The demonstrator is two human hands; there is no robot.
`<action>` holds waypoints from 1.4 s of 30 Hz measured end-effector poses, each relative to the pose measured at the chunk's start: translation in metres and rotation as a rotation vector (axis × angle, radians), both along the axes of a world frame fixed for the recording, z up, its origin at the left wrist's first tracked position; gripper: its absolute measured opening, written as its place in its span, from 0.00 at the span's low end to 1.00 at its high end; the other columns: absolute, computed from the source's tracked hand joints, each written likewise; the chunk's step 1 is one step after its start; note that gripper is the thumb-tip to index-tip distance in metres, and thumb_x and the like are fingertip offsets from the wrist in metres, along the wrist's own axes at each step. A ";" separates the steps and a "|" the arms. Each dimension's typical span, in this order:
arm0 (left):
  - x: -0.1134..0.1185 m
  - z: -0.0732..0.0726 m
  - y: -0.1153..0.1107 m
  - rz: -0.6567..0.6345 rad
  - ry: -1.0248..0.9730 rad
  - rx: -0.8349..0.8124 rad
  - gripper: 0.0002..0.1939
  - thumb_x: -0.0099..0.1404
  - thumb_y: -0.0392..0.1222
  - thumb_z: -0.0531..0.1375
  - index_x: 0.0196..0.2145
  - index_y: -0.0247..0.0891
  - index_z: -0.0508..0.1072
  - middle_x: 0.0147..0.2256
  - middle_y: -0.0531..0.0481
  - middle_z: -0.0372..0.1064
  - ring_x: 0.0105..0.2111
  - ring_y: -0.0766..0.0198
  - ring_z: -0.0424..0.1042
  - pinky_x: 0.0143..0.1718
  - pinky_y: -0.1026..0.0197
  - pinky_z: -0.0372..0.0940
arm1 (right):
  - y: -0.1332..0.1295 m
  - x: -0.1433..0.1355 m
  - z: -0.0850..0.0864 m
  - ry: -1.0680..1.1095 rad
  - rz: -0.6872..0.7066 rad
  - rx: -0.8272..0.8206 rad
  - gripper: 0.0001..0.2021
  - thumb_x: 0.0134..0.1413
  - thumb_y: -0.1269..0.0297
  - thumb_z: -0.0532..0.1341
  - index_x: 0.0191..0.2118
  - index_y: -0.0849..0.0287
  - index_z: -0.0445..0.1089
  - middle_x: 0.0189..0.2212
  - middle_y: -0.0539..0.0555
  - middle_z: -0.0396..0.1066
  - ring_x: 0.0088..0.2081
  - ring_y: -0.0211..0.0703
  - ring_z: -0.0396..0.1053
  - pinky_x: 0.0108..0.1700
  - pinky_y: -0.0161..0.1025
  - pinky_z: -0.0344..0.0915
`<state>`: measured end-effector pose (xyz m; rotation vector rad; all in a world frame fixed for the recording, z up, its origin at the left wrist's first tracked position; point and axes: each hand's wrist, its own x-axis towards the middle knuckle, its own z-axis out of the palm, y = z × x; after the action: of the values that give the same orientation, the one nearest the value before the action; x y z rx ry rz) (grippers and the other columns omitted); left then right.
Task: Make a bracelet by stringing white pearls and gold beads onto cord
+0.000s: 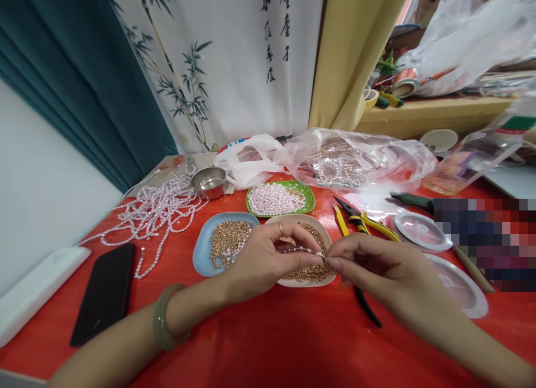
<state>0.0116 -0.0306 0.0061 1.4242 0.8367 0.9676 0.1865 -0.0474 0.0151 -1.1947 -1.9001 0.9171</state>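
Note:
My left hand [266, 254], with a gold ring and a green bangle, pinches a short strand of beads [300, 249] with a pearl-like bead at its tip. Close against that tip, the fingers of my right hand [377, 265] are pinched together; what they grip is too small to make out. Both hands are above a cream dish [322, 231] of gold beads. Partly behind my left hand is a blue dish [201, 251] with gold and pearly beads. A green dish [309, 195] behind them holds pale pink pearl beads.
Pliers [379, 226] and yellow tweezers [340, 219] lie right of the dishes, near plastic spools [422, 231]. On the left are pearl strands [163, 201], a metal tin [209, 182] and a black phone [104, 293]. Bagged bead strands [343, 159] and a bottle [477, 148] stand behind.

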 end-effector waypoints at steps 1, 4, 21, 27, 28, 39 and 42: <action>0.000 0.000 0.000 0.002 -0.005 -0.009 0.03 0.50 0.35 0.63 0.25 0.35 0.71 0.28 0.51 0.70 0.30 0.68 0.68 0.33 0.66 0.63 | 0.000 0.000 -0.001 -0.005 -0.005 0.008 0.07 0.50 0.64 0.57 0.26 0.59 0.70 0.20 0.51 0.71 0.21 0.36 0.66 0.21 0.31 0.62; 0.000 -0.001 0.000 0.006 -0.023 -0.036 0.04 0.50 0.35 0.63 0.26 0.35 0.71 0.29 0.52 0.70 0.30 0.69 0.68 0.33 0.66 0.63 | 0.000 0.001 -0.002 -0.024 -0.012 0.010 0.07 0.50 0.64 0.57 0.27 0.59 0.70 0.22 0.51 0.72 0.22 0.36 0.67 0.22 0.32 0.62; -0.001 -0.001 -0.001 0.055 0.131 0.128 0.01 0.52 0.33 0.61 0.26 0.35 0.72 0.28 0.50 0.70 0.29 0.67 0.68 0.30 0.65 0.62 | -0.005 0.004 -0.002 -0.132 -0.066 0.168 0.07 0.47 0.69 0.55 0.25 0.57 0.69 0.18 0.49 0.70 0.18 0.35 0.65 0.17 0.30 0.59; -0.001 -0.001 -0.001 0.043 0.195 0.207 0.03 0.53 0.31 0.59 0.26 0.36 0.72 0.28 0.50 0.70 0.29 0.67 0.67 0.31 0.65 0.61 | -0.005 0.001 -0.003 -0.179 -0.073 0.286 0.06 0.45 0.71 0.54 0.25 0.58 0.68 0.13 0.46 0.63 0.15 0.33 0.58 0.15 0.30 0.56; -0.001 -0.001 -0.001 0.044 0.202 0.215 0.03 0.53 0.31 0.59 0.26 0.36 0.72 0.28 0.50 0.70 0.29 0.67 0.67 0.30 0.65 0.61 | -0.006 0.001 -0.003 -0.191 -0.074 0.304 0.06 0.45 0.71 0.54 0.25 0.58 0.67 0.13 0.46 0.61 0.14 0.32 0.58 0.15 0.30 0.56; 0.001 0.000 -0.003 0.059 0.202 0.238 0.03 0.53 0.30 0.59 0.25 0.35 0.72 0.27 0.51 0.70 0.28 0.67 0.67 0.30 0.65 0.61 | -0.011 0.003 -0.004 -0.276 -0.059 0.361 0.06 0.47 0.72 0.54 0.26 0.56 0.66 0.13 0.45 0.62 0.15 0.34 0.62 0.18 0.31 0.59; 0.001 0.000 -0.002 0.061 0.193 0.226 0.03 0.52 0.30 0.60 0.25 0.36 0.72 0.27 0.51 0.70 0.29 0.68 0.67 0.30 0.66 0.62 | -0.010 0.002 -0.005 -0.226 -0.066 0.331 0.07 0.49 0.71 0.54 0.27 0.56 0.67 0.15 0.46 0.65 0.15 0.34 0.63 0.18 0.31 0.60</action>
<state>0.0123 -0.0329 0.0056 1.7156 0.9387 1.0066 0.1882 -0.0570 0.0099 -1.1868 -2.0767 0.4231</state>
